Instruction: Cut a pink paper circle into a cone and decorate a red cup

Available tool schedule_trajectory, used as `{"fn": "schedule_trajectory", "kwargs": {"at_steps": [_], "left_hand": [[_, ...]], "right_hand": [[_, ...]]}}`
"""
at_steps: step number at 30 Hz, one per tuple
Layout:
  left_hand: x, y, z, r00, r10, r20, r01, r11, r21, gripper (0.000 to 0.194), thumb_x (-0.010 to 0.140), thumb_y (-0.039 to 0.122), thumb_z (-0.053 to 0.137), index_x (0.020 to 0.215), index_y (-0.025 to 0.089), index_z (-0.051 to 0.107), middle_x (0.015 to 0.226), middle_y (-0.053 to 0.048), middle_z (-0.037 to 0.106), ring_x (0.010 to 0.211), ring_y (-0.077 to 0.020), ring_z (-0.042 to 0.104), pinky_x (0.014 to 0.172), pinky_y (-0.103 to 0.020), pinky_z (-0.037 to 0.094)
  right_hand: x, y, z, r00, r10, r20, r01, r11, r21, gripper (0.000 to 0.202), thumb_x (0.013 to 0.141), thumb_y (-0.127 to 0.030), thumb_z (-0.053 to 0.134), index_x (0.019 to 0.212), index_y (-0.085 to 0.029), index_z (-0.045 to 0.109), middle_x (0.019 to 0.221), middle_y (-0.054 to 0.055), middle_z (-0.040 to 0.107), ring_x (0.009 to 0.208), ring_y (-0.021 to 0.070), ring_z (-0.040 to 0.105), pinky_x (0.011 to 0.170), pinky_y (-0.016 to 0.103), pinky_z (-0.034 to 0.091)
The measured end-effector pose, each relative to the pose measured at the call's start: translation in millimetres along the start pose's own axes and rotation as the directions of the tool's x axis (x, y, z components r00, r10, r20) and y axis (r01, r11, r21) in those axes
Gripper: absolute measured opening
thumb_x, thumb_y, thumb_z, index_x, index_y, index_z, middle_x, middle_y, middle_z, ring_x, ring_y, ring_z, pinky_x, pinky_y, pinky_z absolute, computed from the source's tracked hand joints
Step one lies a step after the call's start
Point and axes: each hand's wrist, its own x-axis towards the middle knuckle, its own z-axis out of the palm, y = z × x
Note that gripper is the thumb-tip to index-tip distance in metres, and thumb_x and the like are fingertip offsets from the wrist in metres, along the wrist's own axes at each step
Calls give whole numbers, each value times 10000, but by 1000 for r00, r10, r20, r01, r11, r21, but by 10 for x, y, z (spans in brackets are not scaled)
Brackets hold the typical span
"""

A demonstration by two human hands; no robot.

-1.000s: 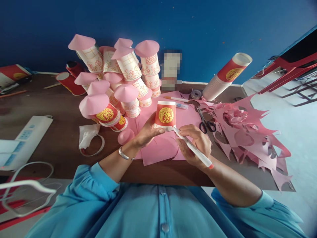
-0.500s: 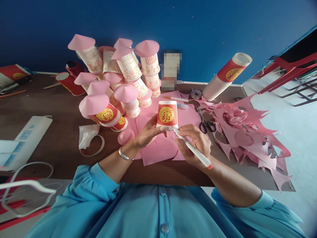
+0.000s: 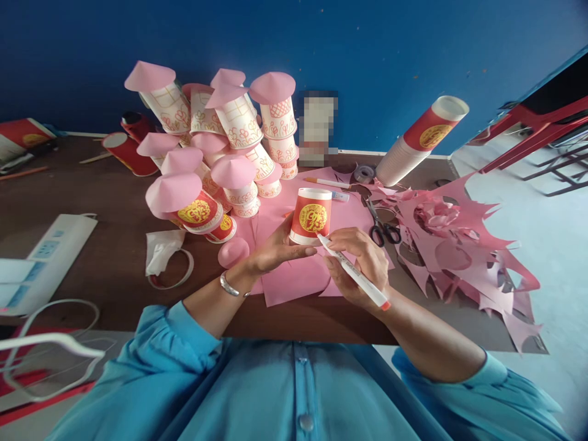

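A red and white paper cup [image 3: 311,215] with a gold emblem is held upside down, its narrow end up, by my left hand [image 3: 277,248]; the thumb lies along the lower rim and the other fingers are partly hidden behind. My right hand [image 3: 362,263] grips a white marker pen [image 3: 356,275] with a red-orange end. The pen's tip is at the cup's lower front; whether it touches cannot be made out. Pink paper sheets [image 3: 294,278] lie under both hands, and a capped marker [image 3: 327,182] lies behind the cup.
Decorated cup towers with pink cone roofs [image 3: 232,171] crowd the back left. Black-handled scissors [image 3: 384,233], a tape roll [image 3: 364,174] and pink paper scraps [image 3: 454,257] lie to the right. A tall cup stack [image 3: 420,144] leans at the back right. A white tape ring [image 3: 172,283] lies left.
My left hand has turned and tilted the cup, so more of its lower front shows. The pen tip has shifted slightly left and up along with my right hand.
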Motion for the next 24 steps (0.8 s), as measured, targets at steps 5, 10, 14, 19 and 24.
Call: {"fn": "schedule_trajectory", "kwargs": {"at_steps": [5,10,14,19,24], "left_hand": [[0,-63,-48,1000,11,6,-11,1000,-1,606,838,319,836,1380,317,564,1314,-27,678,1235,-291,648,1051,-469,545],[2,-74,-56,999,28,46,-27,1000,-7,482,899,330,767,1339,288,576,1222,-33,719,1062,-240,703,1044,-455,545],[5,-25,-41,998,26,58,-29,998,55,456,923,345,738,1344,285,573,1220,-30,726,1030,-223,703,1067,-465,540],[7,14,-29,1000,6,-5,-5,991,134,612,869,421,783,1426,347,540,1385,-19,655,1320,-290,596,1190,-497,460],[-9,-22,-44,1000,-20,-13,21,994,107,623,867,427,784,1434,386,529,1431,0,625,1370,-299,566,1182,-510,466]], "right_hand": [[-2,-5,-10,1000,-1,21,0,1000,23,187,930,-138,652,1100,-215,638,882,68,748,782,230,743,684,381,624],[-7,-18,-11,1000,12,15,-13,1000,18,161,927,-121,641,1067,-200,637,852,69,732,764,218,733,674,361,619],[20,-29,-29,1000,-26,12,27,999,-26,156,932,-104,634,1056,-198,626,829,62,731,725,193,718,642,334,612],[43,-32,-65,994,-96,50,99,992,-74,174,900,-76,649,1032,-183,612,753,50,711,656,187,700,616,321,608],[27,-38,-79,997,-72,34,76,988,-137,139,908,-85,635,987,-194,600,739,27,719,594,149,698,569,254,581]]}}
